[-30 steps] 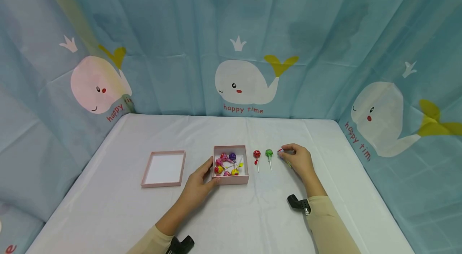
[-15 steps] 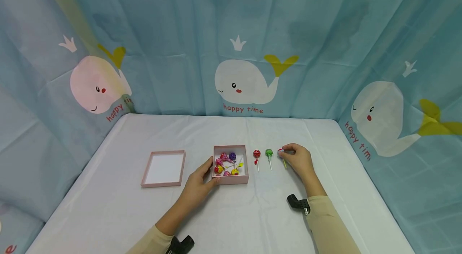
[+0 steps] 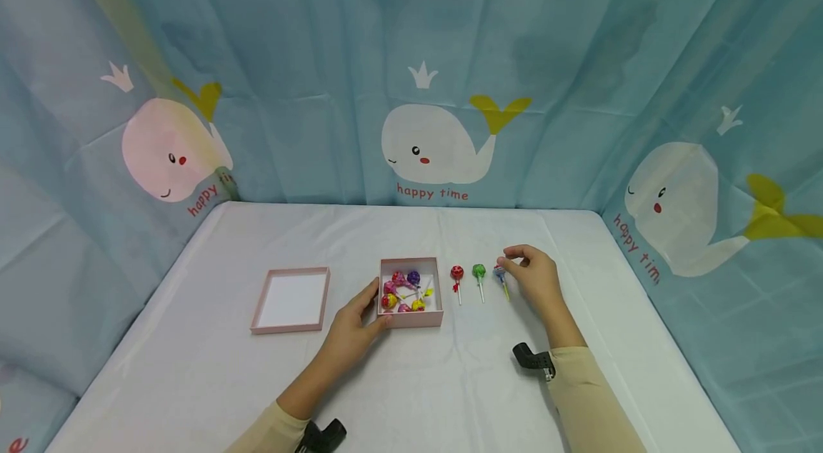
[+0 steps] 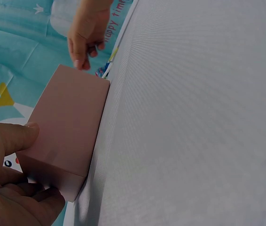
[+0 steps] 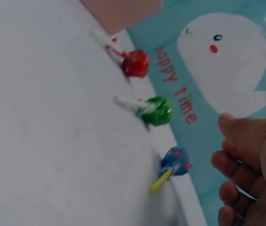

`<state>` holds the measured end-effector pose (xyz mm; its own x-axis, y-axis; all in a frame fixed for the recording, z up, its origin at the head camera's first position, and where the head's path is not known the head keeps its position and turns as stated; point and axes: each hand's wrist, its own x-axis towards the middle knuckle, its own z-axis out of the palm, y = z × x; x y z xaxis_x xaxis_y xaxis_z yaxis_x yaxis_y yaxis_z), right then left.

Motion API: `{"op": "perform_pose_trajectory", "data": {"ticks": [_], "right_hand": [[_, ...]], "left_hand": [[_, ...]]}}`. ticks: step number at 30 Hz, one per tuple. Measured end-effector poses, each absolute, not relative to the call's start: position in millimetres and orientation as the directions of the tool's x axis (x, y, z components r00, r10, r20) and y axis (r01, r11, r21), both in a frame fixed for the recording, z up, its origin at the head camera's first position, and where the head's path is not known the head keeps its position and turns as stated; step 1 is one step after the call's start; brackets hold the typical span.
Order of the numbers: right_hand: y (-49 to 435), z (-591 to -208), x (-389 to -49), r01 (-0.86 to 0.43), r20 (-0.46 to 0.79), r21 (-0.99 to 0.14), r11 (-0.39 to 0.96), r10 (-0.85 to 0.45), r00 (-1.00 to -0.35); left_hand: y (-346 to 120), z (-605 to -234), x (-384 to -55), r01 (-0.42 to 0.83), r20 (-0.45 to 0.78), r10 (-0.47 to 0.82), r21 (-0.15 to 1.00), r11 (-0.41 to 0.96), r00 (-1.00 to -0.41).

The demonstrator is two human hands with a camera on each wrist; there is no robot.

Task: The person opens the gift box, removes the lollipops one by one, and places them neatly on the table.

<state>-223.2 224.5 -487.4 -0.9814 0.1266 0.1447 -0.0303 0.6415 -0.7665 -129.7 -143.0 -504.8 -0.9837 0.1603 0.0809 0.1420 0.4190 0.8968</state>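
My left hand point(image 3: 350, 337) grips the near left corner of a pink box point(image 3: 416, 320), thumb on the front wall and fingers along the left side. Inside lie several wrapped lollipops point(image 3: 403, 281) in pink, purple, yellow and red. To the right of the box, a red lollipop point(image 3: 457, 273), a green lollipop point(image 3: 479, 271) and a blue lollipop point(image 3: 500, 273) with a yellow stick form a row on the table. My right hand point(image 3: 536, 283) hovers just beside the blue one; in the right wrist view its parted fingers hold nothing, apart from the candy.
A pink box lid point(image 3: 292, 301) with a white inside lies to the left of the box. White cloth covers the table point(image 3: 411, 396). Behind and at both sides hangs a blue curtain point(image 3: 308, 81) printed with whales.
My right hand has let go of the blue lollipop and lifted slightly up and away from it. That lollipop's stick has straightened toward the row. My left hand stays on the box.
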Motion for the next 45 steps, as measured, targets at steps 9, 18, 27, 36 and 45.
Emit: {"op": "perform_pose_trajectory", "data": {"ticks": [9,18,27,36,45], "right_hand": [[202.6,-451.5,-218.6,-0.246,0.276,-0.722,0.646,-0.057,-0.959],[164.1,-418.7,-219.2,-0.385,0.273,-0.680,0.624,-0.273,-0.923],[124.5,-408.8,-224.2,-0.535,0.249,-0.614,0.581,-0.501,-0.829],[96.4,-412.5,-231.2,-0.624,0.119,-0.567,0.538,-0.696,-0.708],[82.1,-426.8,-239.2,-0.670,-0.009,-0.541,0.507,-0.801,-0.599]], "left_hand": [[-142.4,-502.2,-129.0,0.137,0.074,0.161,0.896,0.423,-0.984],[-144.2,-503.3,-129.5,0.154,0.088,0.174,0.898,0.412,-0.981],[-144.7,-503.7,-130.0,0.158,0.096,0.163,0.893,0.422,-0.982],[-144.1,-503.1,-129.2,0.148,0.084,0.165,0.893,0.425,-0.983],[-143.5,-501.8,-128.5,0.151,0.089,0.162,0.892,0.427,-0.983]]}}
